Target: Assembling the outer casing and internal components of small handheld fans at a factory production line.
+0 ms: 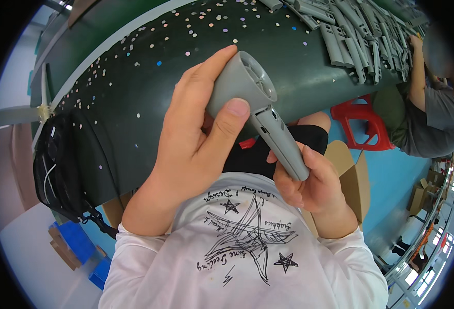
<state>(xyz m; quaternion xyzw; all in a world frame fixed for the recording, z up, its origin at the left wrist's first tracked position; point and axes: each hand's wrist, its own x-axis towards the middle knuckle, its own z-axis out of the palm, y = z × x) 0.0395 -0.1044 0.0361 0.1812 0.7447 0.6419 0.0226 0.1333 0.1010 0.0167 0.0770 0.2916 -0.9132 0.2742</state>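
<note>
A grey plastic handheld fan [280, 145] is held between my two hands, over my lap at the table's near edge. My left hand [198, 110] wraps its wide round head, thumb on the near side and fingers behind. The open end of the head faces up and right, with ribs showing inside. My right hand [309, 180] is closed around the lower end of the handle, which slants down to the right. Small slots show along the handle's face. The fingers behind the head are partly hidden.
Many small round stickers or discs dot the dark green table [149, 98]. Grey handle-shaped parts [358, 38] are heaped at the far right. A person [433, 118] works beside a red stool [363, 123]. A black bag [64, 165] hangs at left; an open cardboard box [358, 183] stands right of me.
</note>
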